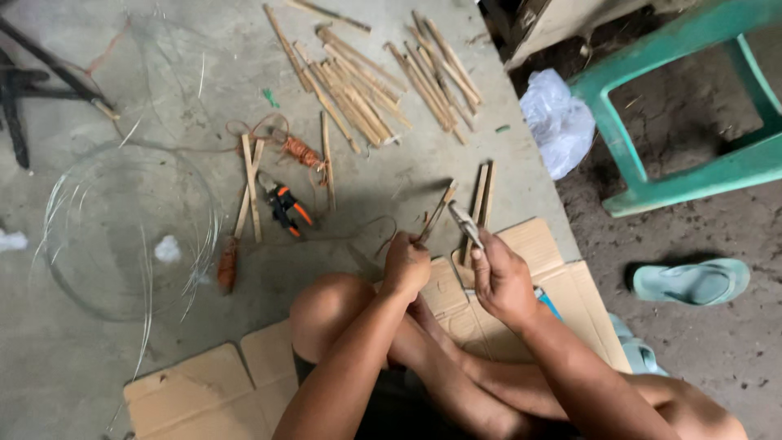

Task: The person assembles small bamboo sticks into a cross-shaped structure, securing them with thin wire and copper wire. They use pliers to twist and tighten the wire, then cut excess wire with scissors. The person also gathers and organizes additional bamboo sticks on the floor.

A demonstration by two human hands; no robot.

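My left hand (405, 266) is closed around a thin bamboo stick (437, 212) that points up and to the right. My right hand (498, 275) grips a small knife (465, 222), its blade angled toward the stick's upper end. Both hands are held over my bent knee (326, 305), above flattened cardboard (533, 244). Two more bamboo sticks (482, 195) lie on the floor just beyond the knife.
A pile of split bamboo sticks (375, 73) lies further out. Orange-handled pliers (283, 204), a spool of orange thread (301, 151) and a coil of clear line (122, 228) are on the concrete to the left. A green plastic stool (676, 106), a white bag (558, 118) and a green sandal (692, 281) are to the right.
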